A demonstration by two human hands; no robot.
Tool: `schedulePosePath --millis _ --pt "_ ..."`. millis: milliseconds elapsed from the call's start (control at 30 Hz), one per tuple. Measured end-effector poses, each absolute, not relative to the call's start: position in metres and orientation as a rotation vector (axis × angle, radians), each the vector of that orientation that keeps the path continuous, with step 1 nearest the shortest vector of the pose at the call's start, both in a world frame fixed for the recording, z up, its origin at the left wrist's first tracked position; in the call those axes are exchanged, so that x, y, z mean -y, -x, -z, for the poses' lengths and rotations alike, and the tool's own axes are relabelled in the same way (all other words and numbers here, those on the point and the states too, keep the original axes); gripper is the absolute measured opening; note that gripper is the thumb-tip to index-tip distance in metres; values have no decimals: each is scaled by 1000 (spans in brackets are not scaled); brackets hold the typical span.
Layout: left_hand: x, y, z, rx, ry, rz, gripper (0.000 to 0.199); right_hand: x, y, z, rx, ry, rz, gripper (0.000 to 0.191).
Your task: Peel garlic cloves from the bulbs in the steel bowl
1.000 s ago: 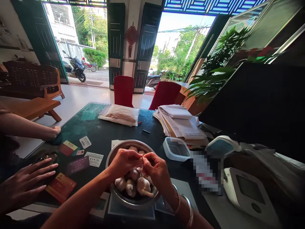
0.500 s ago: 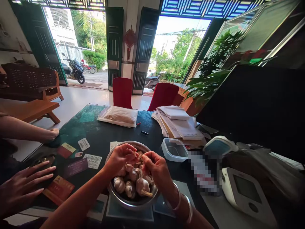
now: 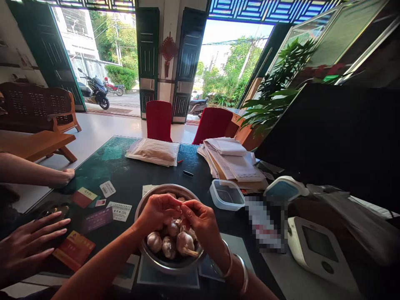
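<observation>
On the table point(image 3: 103, 166) there is a plastic bag point(image 3: 153, 151), and to the right of it lie papers point(image 3: 233, 160). Near the papers stands a clear box point(image 3: 227, 195). A purple card point(image 3: 99, 219) lies beside a white card point(image 3: 121, 211). Two red chairs point(image 3: 159, 121) stand behind the table, and outside is a scooter point(image 3: 98, 92).

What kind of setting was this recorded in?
Probably a front office or shop room open to the street: a glass-topped desk with stacked papers, a large dark monitor, and wide doorways showing a parked scooter outside.
</observation>
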State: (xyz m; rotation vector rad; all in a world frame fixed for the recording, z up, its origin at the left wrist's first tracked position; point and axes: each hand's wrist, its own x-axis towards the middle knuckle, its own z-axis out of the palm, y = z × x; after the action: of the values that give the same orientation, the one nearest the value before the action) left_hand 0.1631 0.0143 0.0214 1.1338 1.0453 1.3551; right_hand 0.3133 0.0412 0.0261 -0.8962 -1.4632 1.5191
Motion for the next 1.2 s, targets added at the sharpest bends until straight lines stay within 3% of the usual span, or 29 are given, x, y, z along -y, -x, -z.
schedulePosePath --millis 467,1200 --pt "-14 -153 -30 -959 -949 -1343 37 -53 -322 -25 1636 1016 -1375 26" --pt "-11 -158 -26 -1145 -1074 -1161 28 -47 -322 -29 1964 902 -966 20"
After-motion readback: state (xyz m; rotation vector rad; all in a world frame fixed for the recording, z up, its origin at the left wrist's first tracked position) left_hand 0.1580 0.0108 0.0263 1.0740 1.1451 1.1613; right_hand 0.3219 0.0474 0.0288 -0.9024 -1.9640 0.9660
